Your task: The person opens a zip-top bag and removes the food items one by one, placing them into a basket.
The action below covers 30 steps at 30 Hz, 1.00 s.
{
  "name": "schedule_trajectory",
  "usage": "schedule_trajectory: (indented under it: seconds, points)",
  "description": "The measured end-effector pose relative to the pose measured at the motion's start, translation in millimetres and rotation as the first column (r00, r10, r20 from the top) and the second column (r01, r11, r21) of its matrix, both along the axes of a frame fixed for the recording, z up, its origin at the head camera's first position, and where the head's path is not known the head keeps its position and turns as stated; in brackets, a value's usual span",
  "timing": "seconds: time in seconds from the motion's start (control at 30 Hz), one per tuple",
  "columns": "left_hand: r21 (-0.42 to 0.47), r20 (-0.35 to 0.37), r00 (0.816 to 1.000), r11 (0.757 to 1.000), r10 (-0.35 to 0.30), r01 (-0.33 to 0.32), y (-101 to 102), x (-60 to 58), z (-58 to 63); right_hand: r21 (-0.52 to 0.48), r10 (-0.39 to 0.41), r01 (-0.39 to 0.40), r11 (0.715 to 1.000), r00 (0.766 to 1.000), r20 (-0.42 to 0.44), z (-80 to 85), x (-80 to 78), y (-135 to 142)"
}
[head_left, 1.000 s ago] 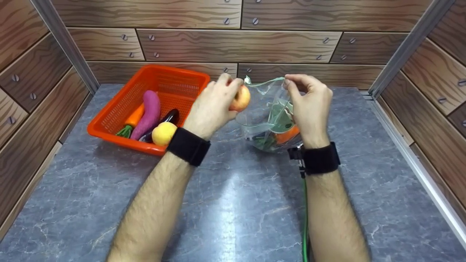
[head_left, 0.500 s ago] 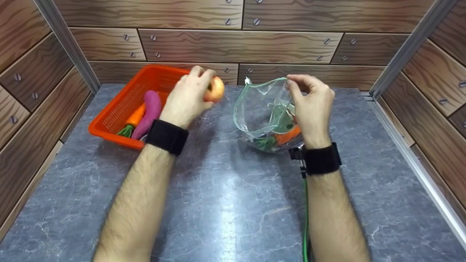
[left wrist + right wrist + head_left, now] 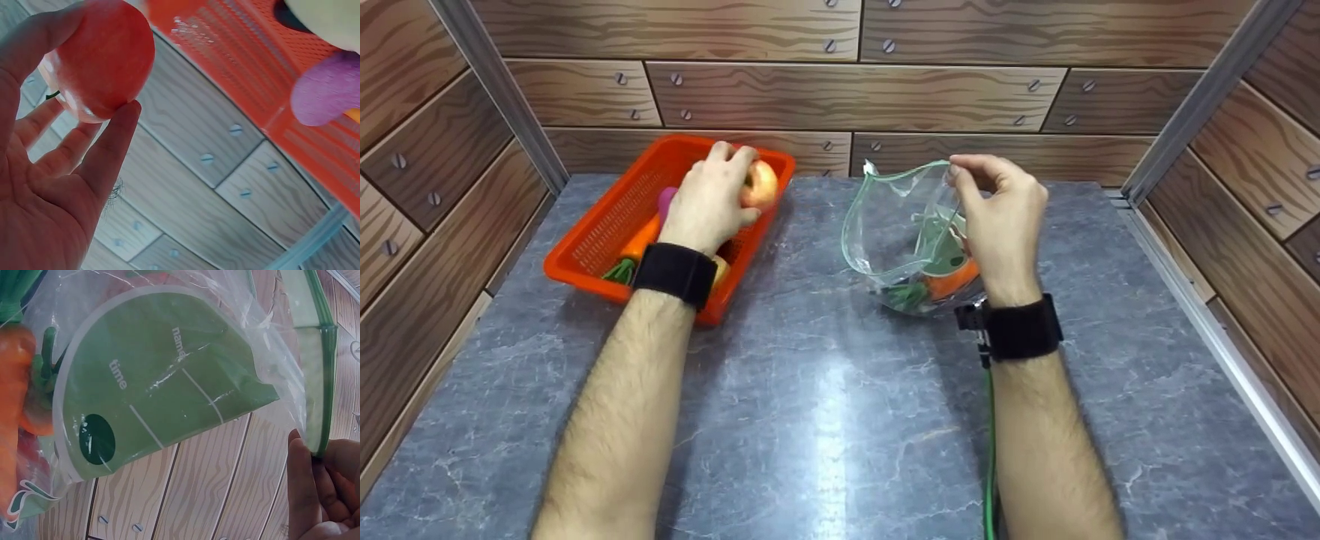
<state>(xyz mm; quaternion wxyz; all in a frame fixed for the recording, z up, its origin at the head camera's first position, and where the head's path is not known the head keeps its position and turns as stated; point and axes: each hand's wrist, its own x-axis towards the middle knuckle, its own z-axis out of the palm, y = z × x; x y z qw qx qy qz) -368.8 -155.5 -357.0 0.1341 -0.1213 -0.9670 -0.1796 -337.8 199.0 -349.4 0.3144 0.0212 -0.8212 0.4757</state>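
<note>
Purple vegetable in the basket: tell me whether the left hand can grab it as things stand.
Probably not: the left hand is near the purple vegetable but is holding an apple, which would likely need releasing first.

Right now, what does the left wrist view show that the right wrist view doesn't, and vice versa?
Only the left wrist view shows the left hand holding an apple, the orange-red basket and a purple vegetable.

Only the right wrist view shows the right hand pinching the edge of the clear bag, its green label printed "time", and a carrot inside.

Both show wood-patterned panels with screw heads.
</note>
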Motion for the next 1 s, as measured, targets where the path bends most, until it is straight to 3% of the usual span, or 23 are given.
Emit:
schedule_trajectory:
  seconds: [0.17, 0.3, 0.5, 0.77, 1.0]
  points:
    - [0.001, 0.025, 0.999, 0.999, 0.035, -0.035, -11.4, -3.7, -7.7, -0.002, -0.001, 0.001, 1.0, 1.0, -0.001, -1.3, -0.1, 1.3]
    - [-0.026, 0.097, 0.993, 0.998, 0.063, -0.061, -17.5, -3.2, -10.1, 0.002, -0.001, 0.001, 1.0, 1.0, -0.002, -2.4, 0.1, 1.7]
    - [-0.107, 0.172, 0.983, 0.993, 0.064, -0.046, -18.7, 0.3, -7.1, 0.008, -0.004, 0.004, 1.0, 1.0, -0.013, -1.2, 0.2, 2.2]
    - [-0.135, 0.283, 0.956, 0.99, 0.08, -0.043, -17.0, 2.8, -7.1, -0.009, 0.017, -0.017, 1.0, 1.0, -0.009, -1.7, -0.2, 1.3]
    - [-0.179, 0.314, 0.944, 0.983, 0.1, -0.044, -14.6, 4.7, -10.2, -0.011, 0.017, -0.017, 1.0, 1.0, -0.011, -1.7, -0.4, 1.4]
